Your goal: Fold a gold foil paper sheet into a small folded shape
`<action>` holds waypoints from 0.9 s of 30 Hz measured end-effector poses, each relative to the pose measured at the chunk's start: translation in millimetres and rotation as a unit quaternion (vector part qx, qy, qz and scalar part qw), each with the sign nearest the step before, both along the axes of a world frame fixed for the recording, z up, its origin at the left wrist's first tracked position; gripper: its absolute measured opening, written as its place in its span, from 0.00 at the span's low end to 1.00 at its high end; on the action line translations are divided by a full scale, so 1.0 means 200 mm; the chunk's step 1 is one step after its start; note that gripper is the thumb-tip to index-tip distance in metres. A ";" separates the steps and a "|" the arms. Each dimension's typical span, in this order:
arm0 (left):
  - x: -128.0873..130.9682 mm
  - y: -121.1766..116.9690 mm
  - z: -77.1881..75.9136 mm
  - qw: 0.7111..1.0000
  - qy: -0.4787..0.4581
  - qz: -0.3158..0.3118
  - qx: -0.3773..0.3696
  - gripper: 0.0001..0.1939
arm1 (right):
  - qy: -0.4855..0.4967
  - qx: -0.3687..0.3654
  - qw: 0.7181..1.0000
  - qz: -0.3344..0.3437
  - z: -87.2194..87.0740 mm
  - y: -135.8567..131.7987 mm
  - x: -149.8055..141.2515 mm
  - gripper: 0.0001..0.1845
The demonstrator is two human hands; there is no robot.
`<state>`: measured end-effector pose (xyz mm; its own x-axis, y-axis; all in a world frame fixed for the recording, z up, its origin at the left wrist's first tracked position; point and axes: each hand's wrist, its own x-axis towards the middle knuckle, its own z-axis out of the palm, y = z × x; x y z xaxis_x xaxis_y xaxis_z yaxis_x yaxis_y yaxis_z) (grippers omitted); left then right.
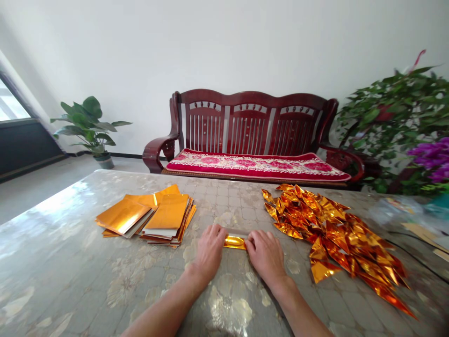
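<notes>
Bare-armed and working at a table, a person holds a narrow, shiny strip of gold foil paper level between two hands, low over a grey, glossy, flower-patterned tabletop. The left hand has its fingers curled together at the strip's left end, and the right hand grips the opposite end in the same way, thumb and fingers drawn in; the bright middle of the paper shows in the short gap between them, with a greyish band along its far edge. Just beyond the left hand, toward the table's left side, loose piles of flat, rectangular gold-faced paper sheets lie fanned and overlapping, some showing pale undersides. To the right of the right hand spreads a heap of pointed, folded orange-gold foil pieces, glinting where they catch the light. A crumpled clear plastic bag, blurred, sits near the table's right edge, close to a thin black cable. Behind the table stands a dark red, slat-backed wooden bench bearing a red-and-white floral seat cover, flanked by a broad-leaved green potted plant at left and dense green foliage at right.
</notes>
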<state>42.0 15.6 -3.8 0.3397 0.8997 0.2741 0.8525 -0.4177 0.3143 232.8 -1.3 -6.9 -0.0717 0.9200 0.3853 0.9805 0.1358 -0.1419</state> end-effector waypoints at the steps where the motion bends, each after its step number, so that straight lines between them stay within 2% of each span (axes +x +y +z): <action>1: 0.00 0.00 0.00 0.999 0.007 -0.033 -0.007 0.07 | 0.002 -0.001 1.000 -0.002 0.00 0.00 0.00 0.07; 4: 0.00 -0.02 0.00 0.993 0.026 -0.112 -0.024 0.08 | 0.010 -0.005 1.000 -0.005 -0.01 0.01 0.01 0.07; 6: 0.00 -0.04 0.01 0.990 0.048 -0.133 -0.022 0.10 | 0.014 0.003 1.000 -0.008 -0.01 0.01 0.02 0.07; 9: 0.02 -0.07 0.01 0.989 0.077 -0.126 -0.009 0.12 | 0.011 0.027 1.000 0.013 0.01 -0.02 0.01 0.03; 13: 0.04 -0.11 0.00 0.990 0.085 -0.112 0.009 0.13 | 0.021 0.015 0.993 0.112 0.02 -0.09 -0.07 0.12; 15: 0.05 -0.12 0.00 0.990 0.086 -0.115 0.011 0.13 | 0.018 -0.006 0.991 0.135 0.00 -0.12 -0.10 0.15; 21: 0.00 -0.13 -0.02 0.986 0.113 -0.117 0.050 0.19 | -0.027 -0.048 0.993 0.106 -0.07 -0.16 -0.08 0.25; 27: -0.05 -0.15 -0.04 0.983 0.130 -0.115 0.062 0.27 | -0.053 -0.088 0.991 0.084 -0.05 -0.16 -0.03 0.27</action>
<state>32.3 -14.0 -11.3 0.6031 0.7559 0.2547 0.7758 -0.6301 0.0328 226.1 -33.8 -16.4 -0.2620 0.9438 0.2015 0.9567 0.2814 -0.0745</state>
